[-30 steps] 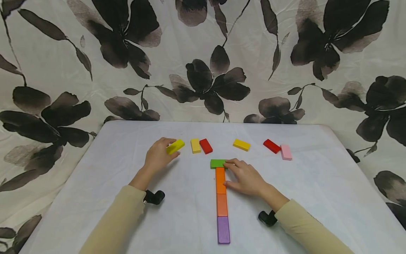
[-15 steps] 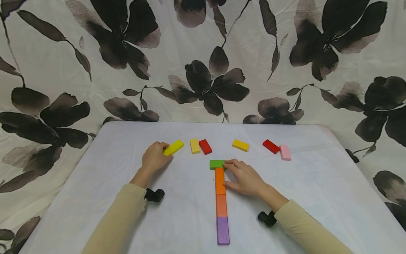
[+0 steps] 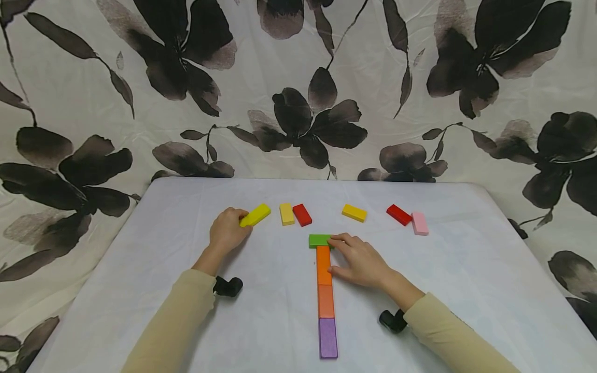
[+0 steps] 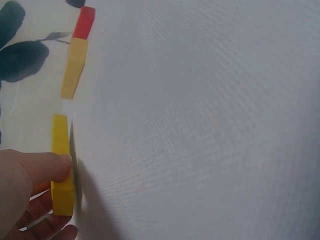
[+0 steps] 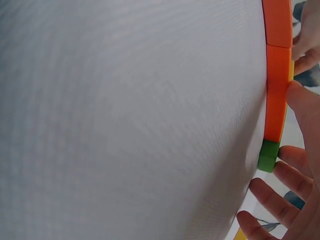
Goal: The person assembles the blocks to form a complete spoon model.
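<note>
My left hand (image 3: 227, 229) pinches a bright yellow block (image 3: 255, 215) between thumb and fingers at the left of the table. In the left wrist view the thumb lies on the near face of the yellow block (image 4: 61, 135), and the other fingers are partly hidden behind it. My right hand (image 3: 364, 260) rests beside a column of blocks, fingers spread. Its index fingertip touches the right end of the green block (image 3: 319, 240), which lies crosswise at the column's top. The thumb touches the upper orange block (image 3: 324, 265). Below that are another orange block (image 3: 325, 301) and a purple block (image 3: 328, 338).
Along the back of the white table (image 3: 275, 311) lie a pale yellow block (image 3: 286, 214) beside a red block (image 3: 302, 215), and a yellow block (image 3: 354, 213). Farther right, a second red block (image 3: 398, 215) meets a pink block (image 3: 420, 224). A floral cloth (image 3: 261, 62) hangs behind.
Over the second, my left hand has drawn slightly left, and more of the yellow block shows beyond its fingers. My right hand and the column have stayed in place.
</note>
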`<action>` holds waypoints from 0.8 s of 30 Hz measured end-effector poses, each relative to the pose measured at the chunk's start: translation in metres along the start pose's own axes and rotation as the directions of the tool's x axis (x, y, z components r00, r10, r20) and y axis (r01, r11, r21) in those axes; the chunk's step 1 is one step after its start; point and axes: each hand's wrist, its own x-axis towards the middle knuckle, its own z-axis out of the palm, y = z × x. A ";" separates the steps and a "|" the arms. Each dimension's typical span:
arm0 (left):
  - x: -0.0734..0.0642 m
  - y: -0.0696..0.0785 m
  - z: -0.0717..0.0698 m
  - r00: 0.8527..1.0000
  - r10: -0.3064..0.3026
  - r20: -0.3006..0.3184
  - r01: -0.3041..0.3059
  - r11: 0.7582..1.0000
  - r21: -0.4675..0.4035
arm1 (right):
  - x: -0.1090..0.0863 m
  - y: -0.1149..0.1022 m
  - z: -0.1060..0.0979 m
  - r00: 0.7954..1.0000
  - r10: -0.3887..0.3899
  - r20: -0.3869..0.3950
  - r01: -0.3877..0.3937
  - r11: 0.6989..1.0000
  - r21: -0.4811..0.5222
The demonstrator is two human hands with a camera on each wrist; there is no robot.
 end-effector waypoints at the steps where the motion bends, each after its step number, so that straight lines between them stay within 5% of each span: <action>1: 0.000 0.001 0.000 1.000 0.001 -0.004 -0.002 1.000 -0.006 | 0.000 0.000 0.000 1.000 0.001 0.000 -0.001 1.000 -0.001; 13: 0.001 0.023 -0.010 0.996 0.086 0.015 -0.086 0.996 -0.008 | -0.001 0.002 0.001 1.000 0.009 0.000 -0.009 1.000 -0.014; 24: 0.000 0.053 0.000 0.980 0.195 0.040 -0.195 0.981 -0.020 | -0.001 0.001 0.001 1.000 0.004 -0.006 -0.004 1.000 -0.005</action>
